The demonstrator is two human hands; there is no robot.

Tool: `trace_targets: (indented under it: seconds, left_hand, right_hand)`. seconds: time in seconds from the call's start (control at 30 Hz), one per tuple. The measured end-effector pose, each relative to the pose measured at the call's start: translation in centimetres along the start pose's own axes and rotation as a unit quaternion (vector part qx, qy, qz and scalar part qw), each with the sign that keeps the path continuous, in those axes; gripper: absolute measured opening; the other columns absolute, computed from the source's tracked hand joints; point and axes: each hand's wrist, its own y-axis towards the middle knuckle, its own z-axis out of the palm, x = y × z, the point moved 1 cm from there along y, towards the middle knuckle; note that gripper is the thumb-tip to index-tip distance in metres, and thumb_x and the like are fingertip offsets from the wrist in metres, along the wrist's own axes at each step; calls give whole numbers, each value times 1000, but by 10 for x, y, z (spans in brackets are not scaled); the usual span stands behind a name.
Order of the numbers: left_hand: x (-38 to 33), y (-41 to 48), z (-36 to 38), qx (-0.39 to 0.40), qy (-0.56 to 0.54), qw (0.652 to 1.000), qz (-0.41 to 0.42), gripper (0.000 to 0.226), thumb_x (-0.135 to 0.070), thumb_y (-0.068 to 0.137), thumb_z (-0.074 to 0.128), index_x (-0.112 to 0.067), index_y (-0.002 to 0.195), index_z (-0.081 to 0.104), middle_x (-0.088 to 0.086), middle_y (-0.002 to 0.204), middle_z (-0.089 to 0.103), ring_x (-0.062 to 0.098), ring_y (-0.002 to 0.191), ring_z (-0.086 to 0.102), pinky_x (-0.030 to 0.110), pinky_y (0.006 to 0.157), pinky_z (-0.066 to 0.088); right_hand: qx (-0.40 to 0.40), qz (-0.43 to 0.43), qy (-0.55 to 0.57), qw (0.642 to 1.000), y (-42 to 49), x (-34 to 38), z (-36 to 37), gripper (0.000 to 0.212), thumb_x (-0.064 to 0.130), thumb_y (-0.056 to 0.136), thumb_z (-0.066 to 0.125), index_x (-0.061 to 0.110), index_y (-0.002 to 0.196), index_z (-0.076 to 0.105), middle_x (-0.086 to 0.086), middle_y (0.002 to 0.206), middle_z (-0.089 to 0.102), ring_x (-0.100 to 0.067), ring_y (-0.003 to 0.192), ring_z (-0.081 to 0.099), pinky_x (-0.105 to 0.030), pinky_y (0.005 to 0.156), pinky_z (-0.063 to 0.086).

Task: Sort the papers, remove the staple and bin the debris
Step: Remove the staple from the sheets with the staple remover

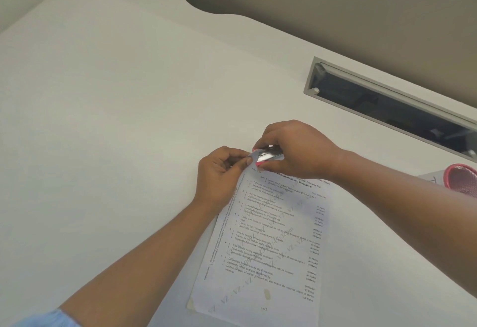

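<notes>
A printed exam sheet (268, 244), with more pages under it, lies on the white desk (116, 120). My left hand (222, 172) pinches the top left corner of the papers, lifting it slightly. My right hand (294, 148) is closed on a pink and metal staple remover (268, 156), whose jaws sit at that same corner, right against my left fingertips. The staple itself is hidden by my fingers and the tool.
A long cable slot (387, 104) with a grey frame is set into the desk at the far right. A pink mesh basket (462, 178) stands at the right edge, partly cut off. The desk's curved far edge runs along the top.
</notes>
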Motion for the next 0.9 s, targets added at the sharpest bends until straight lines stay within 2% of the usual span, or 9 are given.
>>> trace_targets:
  seconds: [0.2, 0.33, 0.4, 0.47, 0.57, 0.67, 0.8, 0.9]
  left_hand:
    - [-1, 0, -1, -8, 7, 1000, 3, 9, -22, 80, 79, -30, 84, 79, -4, 86, 79, 16, 81, 75, 31, 72, 60]
    - [-3, -1, 0, -11, 0, 1000, -8, 10, -20, 81, 80, -30, 82, 79, -4, 85, 80, 17, 81, 76, 35, 75, 62]
    - [-4, -2, 0, -10, -2, 1000, -11, 12, -18, 81, 81, -30, 82, 78, -4, 83, 80, 17, 79, 76, 33, 73, 62]
    - [-5, -2, 0, -10, 0, 1000, -10, 15, -16, 82, 82, -30, 81, 78, -5, 82, 80, 14, 78, 75, 27, 71, 61]
    - [-6, -2, 0, -8, -1, 1000, -14, 16, -15, 83, 81, -30, 81, 78, -4, 82, 79, 15, 77, 75, 27, 69, 61]
    - [-7, -2, 0, -11, 7, 1000, -16, 23, -12, 84, 80, -34, 79, 77, -7, 80, 79, 12, 74, 74, 24, 65, 60]
    - [-8, -3, 0, -11, 1, 1000, -23, 22, -16, 84, 80, -37, 79, 76, -8, 79, 78, 12, 74, 75, 29, 64, 63]
    - [-9, -3, 0, -12, -7, 1000, -24, 17, -22, 81, 80, -38, 80, 77, -9, 78, 78, 8, 73, 73, 24, 64, 60]
  right_hand:
    - [-9, -25, -46, 999, 0, 4, 1, 20, 41, 83, 68, 32, 100, 73, 11, 89, 68, -14, 78, 58, -35, 69, 46]
    - [-33, -33, -59, 997, -1, 4, 5, 18, 37, 85, 67, 29, 99, 74, 8, 87, 68, -16, 80, 58, -31, 69, 35]
    - [-45, -30, -56, 997, -2, 4, 7, 17, 35, 86, 66, 29, 100, 75, 8, 87, 69, -16, 81, 59, -29, 70, 32]
    - [-43, -26, -51, 997, -1, 5, 8, 17, 35, 87, 65, 29, 101, 74, 8, 88, 69, -15, 81, 59, -30, 70, 34]
    - [-23, -16, -35, 999, -1, 4, 5, 18, 38, 86, 67, 30, 101, 73, 11, 89, 67, -13, 81, 59, -33, 73, 43]
    - [-11, 5, -1, 1000, -2, 0, -2, 24, 41, 80, 74, 32, 102, 72, 18, 87, 62, -7, 78, 57, -25, 68, 46]
    - [-48, 49, 41, 997, -12, -13, -19, 33, 43, 71, 80, 34, 101, 70, 19, 90, 64, -3, 78, 60, -22, 67, 49]
    - [-81, 71, 61, 992, -20, -26, -34, 36, 49, 69, 78, 33, 101, 71, 18, 88, 69, 3, 79, 63, -19, 69, 50]
